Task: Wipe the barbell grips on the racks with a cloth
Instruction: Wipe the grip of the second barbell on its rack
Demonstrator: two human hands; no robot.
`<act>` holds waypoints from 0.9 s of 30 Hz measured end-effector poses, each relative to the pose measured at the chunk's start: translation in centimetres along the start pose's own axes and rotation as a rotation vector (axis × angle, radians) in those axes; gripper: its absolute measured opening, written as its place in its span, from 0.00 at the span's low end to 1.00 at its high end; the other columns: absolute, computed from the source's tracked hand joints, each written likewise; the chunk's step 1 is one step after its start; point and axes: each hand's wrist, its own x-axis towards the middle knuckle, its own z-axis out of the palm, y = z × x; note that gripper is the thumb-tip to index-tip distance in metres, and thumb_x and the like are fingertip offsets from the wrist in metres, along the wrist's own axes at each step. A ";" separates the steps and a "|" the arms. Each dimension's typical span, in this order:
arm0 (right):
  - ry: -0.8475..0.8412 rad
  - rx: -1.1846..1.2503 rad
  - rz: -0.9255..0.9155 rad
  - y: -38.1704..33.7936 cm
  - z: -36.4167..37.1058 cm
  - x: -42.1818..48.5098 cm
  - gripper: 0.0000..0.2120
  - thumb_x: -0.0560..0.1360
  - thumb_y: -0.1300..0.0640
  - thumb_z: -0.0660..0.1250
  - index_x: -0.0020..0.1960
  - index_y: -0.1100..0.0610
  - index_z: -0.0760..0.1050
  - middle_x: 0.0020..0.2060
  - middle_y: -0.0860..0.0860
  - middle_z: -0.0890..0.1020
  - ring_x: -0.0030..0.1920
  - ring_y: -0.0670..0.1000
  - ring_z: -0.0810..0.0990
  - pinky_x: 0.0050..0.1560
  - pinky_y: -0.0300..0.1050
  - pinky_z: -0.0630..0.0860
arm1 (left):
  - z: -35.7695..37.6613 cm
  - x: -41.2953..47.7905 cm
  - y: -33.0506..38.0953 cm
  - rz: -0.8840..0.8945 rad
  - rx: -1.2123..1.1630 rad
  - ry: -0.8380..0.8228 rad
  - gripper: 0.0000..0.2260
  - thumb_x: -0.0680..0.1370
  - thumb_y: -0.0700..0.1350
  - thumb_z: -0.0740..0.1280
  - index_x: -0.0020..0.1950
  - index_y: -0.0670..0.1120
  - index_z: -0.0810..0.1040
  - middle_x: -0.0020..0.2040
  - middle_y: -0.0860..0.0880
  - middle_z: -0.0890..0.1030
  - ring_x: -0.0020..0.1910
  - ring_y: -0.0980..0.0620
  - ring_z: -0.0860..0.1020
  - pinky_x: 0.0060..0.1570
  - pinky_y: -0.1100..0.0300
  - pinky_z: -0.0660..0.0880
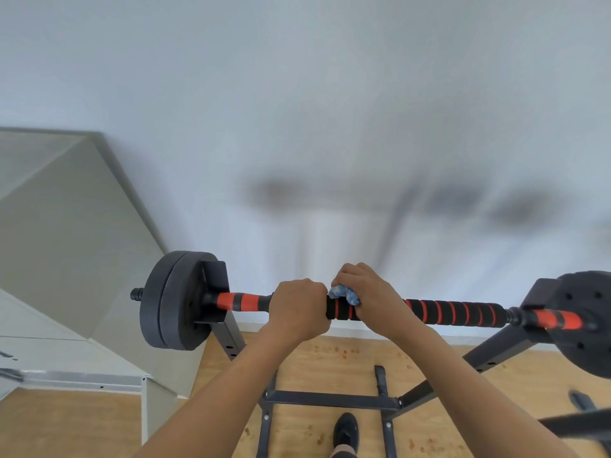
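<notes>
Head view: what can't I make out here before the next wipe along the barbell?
All in the head view:
The cloth: only a blue bunch shows; the right hand covers the rest.
The barbell grip: the stretch beneath the left hand is hidden by that hand.
The right weight plate: cut off by the right edge.
The dark shapes on the wall: too blurred to identify.

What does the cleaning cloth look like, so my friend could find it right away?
Find the barbell lying across the black rack. In its middle two hands meet; the cloth is the small crumpled wad squeezed under the right hand, against the striped grip beside the left hand. It is the only pale blue thing among black and red.
</notes>
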 end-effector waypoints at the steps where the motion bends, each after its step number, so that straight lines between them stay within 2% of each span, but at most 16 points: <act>1: -0.007 -0.011 -0.006 0.0 -0.1 0.1 0.20 0.70 0.74 0.60 0.51 0.53 0.79 0.48 0.42 0.77 0.51 0.48 0.71 0.45 0.53 0.77 | -0.4 0.2 -0.1 -0.008 -0.022 -0.028 0.06 0.76 0.50 0.67 0.43 0.49 0.77 0.33 0.52 0.75 0.32 0.50 0.76 0.36 0.58 0.73; 4: -0.017 -0.043 -0.034 -0.1 -0.4 0.2 0.19 0.72 0.73 0.60 0.51 0.53 0.79 0.49 0.42 0.78 0.51 0.48 0.71 0.45 0.53 0.77 | -1.5 0.9 -0.6 -0.003 -0.096 -0.164 0.07 0.74 0.51 0.69 0.44 0.49 0.77 0.35 0.52 0.77 0.34 0.50 0.78 0.39 0.57 0.76; 8: 0.008 -0.022 -0.061 -0.2 -0.5 -0.1 0.17 0.74 0.72 0.63 0.51 0.52 0.79 0.48 0.42 0.78 0.50 0.47 0.72 0.44 0.50 0.77 | -2.3 2.0 -1.3 0.033 -0.189 -0.354 0.12 0.71 0.54 0.73 0.49 0.49 0.79 0.38 0.51 0.83 0.38 0.49 0.83 0.45 0.55 0.82; 10: 0.015 -0.016 -0.067 -0.2 -0.6 -0.2 0.17 0.73 0.72 0.63 0.51 0.52 0.80 0.48 0.42 0.78 0.50 0.48 0.72 0.43 0.50 0.77 | -2.2 2.2 -1.6 0.047 -0.242 -0.366 0.13 0.70 0.56 0.73 0.48 0.49 0.81 0.36 0.51 0.84 0.37 0.50 0.84 0.45 0.55 0.83; 11: 0.023 -0.013 -0.060 -0.1 -0.5 -0.2 0.18 0.73 0.72 0.62 0.51 0.51 0.80 0.47 0.41 0.78 0.50 0.48 0.73 0.43 0.50 0.77 | -1.9 1.9 -1.6 0.059 -0.250 -0.310 0.14 0.70 0.59 0.73 0.46 0.50 0.81 0.35 0.52 0.83 0.35 0.50 0.83 0.43 0.55 0.82; 13: 0.041 -0.002 -0.022 -0.1 -0.1 -0.2 0.20 0.72 0.73 0.61 0.51 0.50 0.79 0.46 0.40 0.78 0.49 0.47 0.73 0.43 0.51 0.77 | -0.5 0.9 -1.1 0.072 -0.160 -0.037 0.13 0.73 0.61 0.70 0.41 0.52 0.78 0.32 0.54 0.79 0.31 0.51 0.78 0.37 0.57 0.76; 16: 0.052 0.008 -0.005 -0.1 0.1 -0.1 0.18 0.73 0.71 0.61 0.49 0.48 0.77 0.45 0.38 0.76 0.49 0.46 0.73 0.45 0.50 0.77 | 2.3 -0.7 0.1 0.073 -0.023 0.287 0.14 0.73 0.49 0.72 0.33 0.50 0.68 0.26 0.54 0.70 0.26 0.51 0.67 0.32 0.56 0.67; 18: 0.054 0.016 -0.007 -0.1 0.1 -0.1 0.18 0.73 0.70 0.61 0.49 0.48 0.77 0.45 0.39 0.77 0.50 0.46 0.73 0.46 0.48 0.77 | 2.8 -0.8 0.1 0.088 0.028 0.331 0.16 0.69 0.44 0.74 0.32 0.50 0.67 0.24 0.53 0.68 0.24 0.51 0.66 0.29 0.56 0.67; 20: 0.056 0.031 -0.010 -0.3 0.0 -0.2 0.19 0.72 0.71 0.61 0.49 0.49 0.78 0.46 0.40 0.77 0.50 0.46 0.73 0.45 0.48 0.77 | 2.6 -0.4 -0.1 0.096 0.062 0.277 0.17 0.68 0.45 0.75 0.31 0.51 0.67 0.23 0.53 0.67 0.22 0.51 0.65 0.27 0.58 0.64; 22: 0.067 0.042 -0.018 -0.4 0.0 -0.3 0.19 0.71 0.72 0.60 0.49 0.50 0.77 0.45 0.40 0.77 0.49 0.46 0.73 0.44 0.48 0.77 | 1.6 -0.2 0.0 0.079 0.058 0.193 0.15 0.71 0.46 0.73 0.32 0.50 0.68 0.24 0.54 0.67 0.22 0.50 0.67 0.29 0.59 0.63; 25: 0.082 0.064 -0.029 -0.4 0.1 -0.5 0.18 0.71 0.71 0.61 0.49 0.51 0.78 0.46 0.40 0.77 0.49 0.47 0.73 0.43 0.48 0.76 | 0.4 -0.1 0.1 0.070 0.014 0.056 0.07 0.78 0.47 0.66 0.40 0.49 0.73 0.30 0.53 0.69 0.31 0.48 0.75 0.35 0.57 0.69; 27: 0.080 0.077 -0.031 -0.6 0.0 -0.6 0.18 0.71 0.72 0.61 0.50 0.52 0.78 0.46 0.42 0.78 0.49 0.48 0.73 0.43 0.49 0.76 | -0.9 0.5 0.0 0.053 -0.030 -0.032 0.06 0.77 0.49 0.66 0.42 0.49 0.74 0.33 0.53 0.72 0.34 0.48 0.77 0.37 0.57 0.72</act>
